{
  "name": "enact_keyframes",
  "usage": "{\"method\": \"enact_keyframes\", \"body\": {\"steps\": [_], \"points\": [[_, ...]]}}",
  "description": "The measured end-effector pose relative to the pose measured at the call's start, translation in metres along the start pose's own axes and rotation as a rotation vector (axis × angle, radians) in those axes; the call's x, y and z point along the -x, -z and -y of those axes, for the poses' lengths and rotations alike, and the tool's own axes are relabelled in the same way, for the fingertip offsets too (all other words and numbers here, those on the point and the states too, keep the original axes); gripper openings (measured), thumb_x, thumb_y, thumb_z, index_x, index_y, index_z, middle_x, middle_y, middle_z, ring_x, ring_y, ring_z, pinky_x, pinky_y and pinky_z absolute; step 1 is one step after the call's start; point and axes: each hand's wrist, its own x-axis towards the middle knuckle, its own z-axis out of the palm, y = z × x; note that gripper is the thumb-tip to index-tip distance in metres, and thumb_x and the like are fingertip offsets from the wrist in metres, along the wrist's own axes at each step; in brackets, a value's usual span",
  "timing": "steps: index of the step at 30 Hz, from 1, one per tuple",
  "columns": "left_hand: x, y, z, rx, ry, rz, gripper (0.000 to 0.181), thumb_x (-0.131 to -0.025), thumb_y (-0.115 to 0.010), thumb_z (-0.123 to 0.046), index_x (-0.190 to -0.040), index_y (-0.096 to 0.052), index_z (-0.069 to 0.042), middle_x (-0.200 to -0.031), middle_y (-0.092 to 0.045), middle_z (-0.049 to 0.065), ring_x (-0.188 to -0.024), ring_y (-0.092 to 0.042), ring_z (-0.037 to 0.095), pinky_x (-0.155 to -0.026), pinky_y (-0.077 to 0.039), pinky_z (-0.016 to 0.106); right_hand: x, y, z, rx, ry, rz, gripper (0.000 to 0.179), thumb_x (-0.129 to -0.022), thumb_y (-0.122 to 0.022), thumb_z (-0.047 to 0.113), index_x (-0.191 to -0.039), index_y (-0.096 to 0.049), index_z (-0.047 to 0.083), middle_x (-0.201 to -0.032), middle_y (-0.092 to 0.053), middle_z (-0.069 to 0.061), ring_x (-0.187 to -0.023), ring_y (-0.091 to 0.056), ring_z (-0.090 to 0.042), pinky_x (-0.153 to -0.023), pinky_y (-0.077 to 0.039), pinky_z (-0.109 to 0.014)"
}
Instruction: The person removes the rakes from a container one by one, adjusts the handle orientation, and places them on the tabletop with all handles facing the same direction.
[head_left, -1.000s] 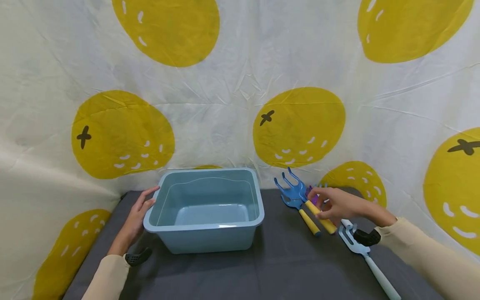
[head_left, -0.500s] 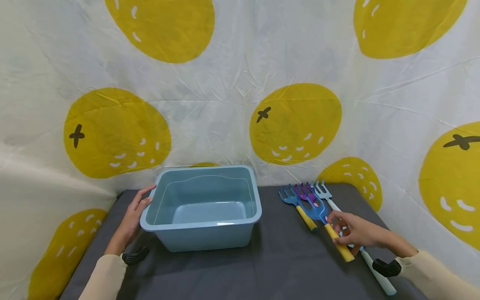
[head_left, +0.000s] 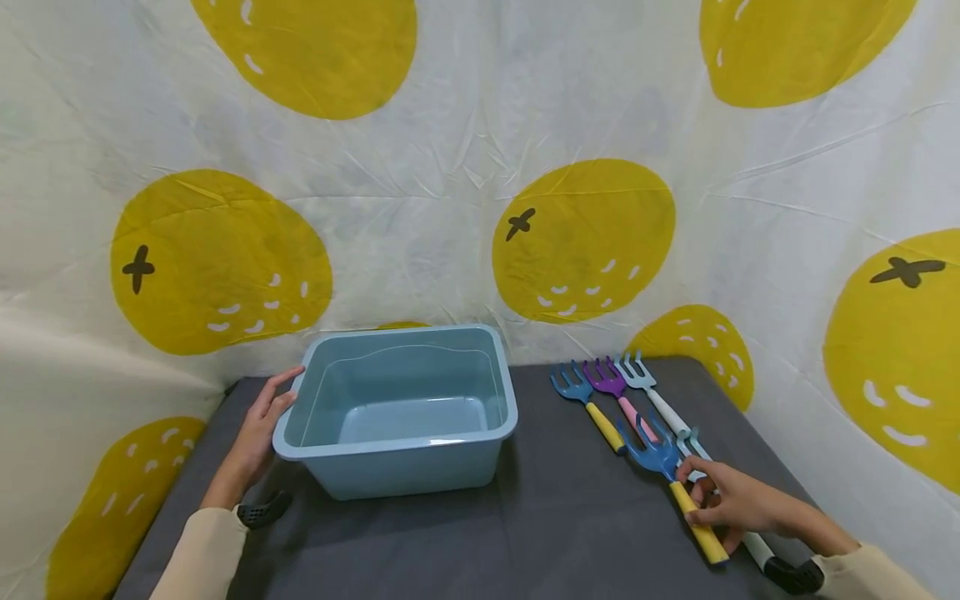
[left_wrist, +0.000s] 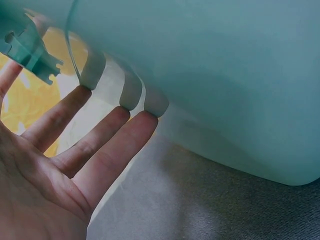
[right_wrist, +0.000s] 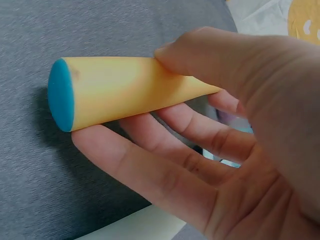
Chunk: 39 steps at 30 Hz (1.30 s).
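My right hand (head_left: 738, 504) pinches the yellow handle (right_wrist: 110, 92) of a small blue garden hand rake (head_left: 658, 457) between thumb and fingers. Its prongs point toward the back, and a blue cap (right_wrist: 61, 95) ends the handle. A pale blue hand fork (head_left: 756, 546) lies partly hidden beneath the right hand. On the left, my left hand (head_left: 258, 429) touches the side of a blue-grey plastic basin (head_left: 393, 475). In the left wrist view, its nearly straight fingertips (left_wrist: 150, 117) meet the basin's wall. Inside, the basin holds nothing.
Lying side by side at the back right are a blue fork with a yellow handle (head_left: 603, 427), a purple fork with a pink handle (head_left: 609, 382) and a pale blue fork (head_left: 666, 410). A dark cloth (head_left: 525, 533) covers the table. Behind hangs a white curtain (head_left: 420, 225) with yellow fruit prints.
My right hand has drawn the blue rake off the other blue fork, toward the front right, uncovering the purple and pale forks. The left hand stays at the basin; the head view shifts slightly.
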Motion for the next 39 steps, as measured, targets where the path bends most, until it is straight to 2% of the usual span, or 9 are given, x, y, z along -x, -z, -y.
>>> {"method": "enact_keyframes", "body": {"steps": [7,14,19,24,28,39], "points": [[0.001,-0.001,-0.002,0.0,-0.002,0.006,0.054,-0.112,-0.039,-0.04,-0.162,-0.028,-0.025,-0.161,-0.024,0.019,-0.113,-0.052,0.011,-0.085,-0.052,0.02,0.009,-0.004,-0.003,-0.019,-0.091,-0.011,0.04,-0.098,-0.07,0.009,-0.126,-0.043,-0.002,-0.093,-0.057,-0.016,-0.074,-0.064,-0.03,-0.052,-0.057,-0.037],[0.001,-0.001,-0.001,-0.012,0.006,0.005,0.053,-0.111,-0.038,-0.042,-0.162,-0.029,-0.029,-0.162,-0.023,0.02,-0.118,-0.049,0.02,-0.085,-0.051,0.019,0.015,-0.009,-0.007,-0.023,-0.091,-0.006,0.038,-0.098,-0.068,0.009,-0.125,-0.045,-0.003,-0.091,-0.058,-0.016,-0.071,-0.065,-0.029,-0.051,-0.057,-0.036],[0.002,-0.001,-0.003,-0.007,0.011,0.007,0.053,-0.111,-0.038,-0.041,-0.162,-0.029,-0.029,-0.163,-0.021,0.019,-0.121,-0.046,0.023,-0.085,-0.05,0.018,0.018,-0.015,-0.001,0.023,-0.133,-0.027,0.038,-0.096,-0.07,0.009,-0.125,-0.047,-0.002,-0.088,-0.059,-0.016,-0.068,-0.066,-0.028,-0.05,-0.056,-0.033],[0.002,-0.002,-0.003,-0.003,0.003,0.009,0.054,-0.111,-0.038,-0.042,-0.162,-0.028,-0.027,-0.163,-0.02,0.018,-0.119,-0.046,0.017,-0.085,-0.05,0.017,0.018,-0.019,0.009,0.113,-0.18,-0.083,0.037,-0.094,-0.071,0.008,-0.123,-0.049,-0.001,-0.087,-0.061,-0.016,-0.072,-0.065,-0.03,-0.053,-0.058,-0.042],[0.001,-0.002,0.0,-0.005,0.011,0.007,0.053,-0.111,-0.038,-0.043,-0.162,-0.03,-0.029,-0.163,-0.021,0.018,-0.121,-0.046,0.021,-0.085,-0.05,0.017,0.016,-0.02,0.013,0.15,-0.2,-0.105,0.035,-0.093,-0.071,0.005,-0.12,-0.049,0.001,-0.086,-0.061,-0.015,-0.073,-0.064,-0.031,-0.056,-0.059,-0.047],[0.002,-0.002,0.001,-0.006,0.017,0.004,0.053,-0.111,-0.038,-0.044,-0.162,-0.03,-0.03,-0.163,-0.022,0.018,-0.121,-0.046,0.023,-0.085,-0.051,0.018,0.014,-0.02,0.011,0.139,-0.209,-0.09,0.036,-0.091,-0.074,0.005,-0.117,-0.048,0.002,-0.086,-0.061,-0.017,-0.072,-0.065,-0.032,-0.055,-0.059,-0.045]]}}
